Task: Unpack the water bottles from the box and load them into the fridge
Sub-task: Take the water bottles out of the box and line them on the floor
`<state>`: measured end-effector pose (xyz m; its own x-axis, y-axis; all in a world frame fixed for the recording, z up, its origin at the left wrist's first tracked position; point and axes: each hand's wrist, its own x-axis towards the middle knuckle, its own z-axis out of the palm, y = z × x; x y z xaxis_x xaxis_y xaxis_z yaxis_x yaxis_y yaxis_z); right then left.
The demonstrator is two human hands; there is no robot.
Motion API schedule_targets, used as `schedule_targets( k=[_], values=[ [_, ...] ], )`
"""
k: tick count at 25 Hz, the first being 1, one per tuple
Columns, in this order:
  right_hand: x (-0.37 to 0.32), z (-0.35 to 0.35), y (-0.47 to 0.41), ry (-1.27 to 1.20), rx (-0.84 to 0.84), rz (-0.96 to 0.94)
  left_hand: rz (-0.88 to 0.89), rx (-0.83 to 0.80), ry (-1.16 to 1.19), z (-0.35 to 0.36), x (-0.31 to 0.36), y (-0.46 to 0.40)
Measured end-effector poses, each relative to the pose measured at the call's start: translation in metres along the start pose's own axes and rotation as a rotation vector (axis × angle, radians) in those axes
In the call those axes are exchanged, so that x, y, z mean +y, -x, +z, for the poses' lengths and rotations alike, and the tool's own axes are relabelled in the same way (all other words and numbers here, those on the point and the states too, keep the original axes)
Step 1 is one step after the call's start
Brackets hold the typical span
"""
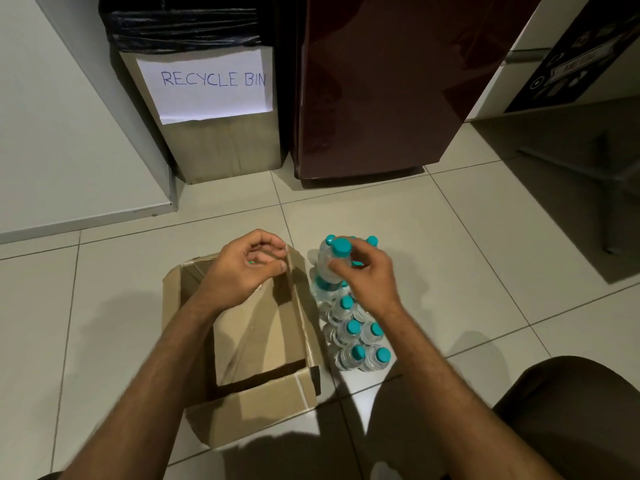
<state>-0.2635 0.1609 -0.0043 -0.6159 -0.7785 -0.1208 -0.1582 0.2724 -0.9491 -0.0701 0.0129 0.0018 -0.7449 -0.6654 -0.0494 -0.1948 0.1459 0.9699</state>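
An open cardboard box (pixel 304 379) lies on the tiled floor, and the part of its inside that I can see holds no bottles. My left hand (pixel 242 268) hovers over its far end with curled fingers; a speck of teal, like a bottle cap, shows under them. To the right of the box stand several clear water bottles with teal caps (pixel 353 344), packed close together. My right hand (pixel 363 271) grips one more water bottle (pixel 327 263) by its upper body, just above the far end of that group. The dark red fridge (pixel 374 84) stands behind with its door closed.
A cardboard bin (pixel 221 140) lined with a black bag and labelled RECYCLE BIN stands left of the fridge. A white cabinet panel (pixel 69 133) runs along the left. A table's metal leg base (pixel 595 174) sits at the right. My knee (pixel 568 420) is at the lower right.
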Motion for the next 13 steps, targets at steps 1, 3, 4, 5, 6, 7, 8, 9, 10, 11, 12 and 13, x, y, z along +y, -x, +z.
schedule_targets(
  k=[1,3,4,5,6,7,8,9,10,11,12,13],
  values=[
    [0.003,-0.012,-0.003,-0.016,0.095,0.002,-0.004,0.003,-0.018,-0.002,-0.010,0.000],
    [0.011,-0.034,-0.008,-0.029,0.275,0.009,-0.032,-0.013,-0.054,-0.006,-0.033,0.001],
    [0.016,-0.041,-0.010,-0.026,0.358,0.032,-0.054,-0.016,-0.066,-0.009,-0.045,0.000],
    [0.022,-0.046,-0.011,-0.023,0.439,0.062,-0.074,-0.011,-0.089,-0.011,-0.057,-0.002],
    [0.029,-0.050,-0.011,-0.026,0.510,0.097,-0.083,-0.002,-0.119,-0.013,-0.068,-0.003],
    [0.036,-0.052,-0.012,-0.038,0.566,0.130,-0.087,0.009,-0.154,-0.015,-0.079,-0.005],
    [0.044,-0.053,-0.013,-0.052,0.610,0.162,-0.082,0.016,-0.195,-0.016,-0.087,-0.006],
    [0.051,-0.053,-0.014,-0.059,0.639,0.189,-0.071,0.021,-0.237,-0.017,-0.095,-0.008],
    [0.059,-0.052,-0.015,-0.053,0.654,0.218,-0.061,0.026,-0.276,-0.018,-0.103,-0.009],
    [0.068,-0.051,-0.015,-0.039,0.654,0.246,-0.053,0.033,-0.305,-0.018,-0.108,-0.010],
    [0.077,-0.051,-0.014,-0.023,0.645,0.277,-0.051,0.043,-0.328,-0.019,-0.113,-0.010],
    [0.088,-0.050,-0.014,-0.005,0.631,0.312,-0.055,0.057,-0.345,-0.020,-0.118,-0.011]
  ],
)
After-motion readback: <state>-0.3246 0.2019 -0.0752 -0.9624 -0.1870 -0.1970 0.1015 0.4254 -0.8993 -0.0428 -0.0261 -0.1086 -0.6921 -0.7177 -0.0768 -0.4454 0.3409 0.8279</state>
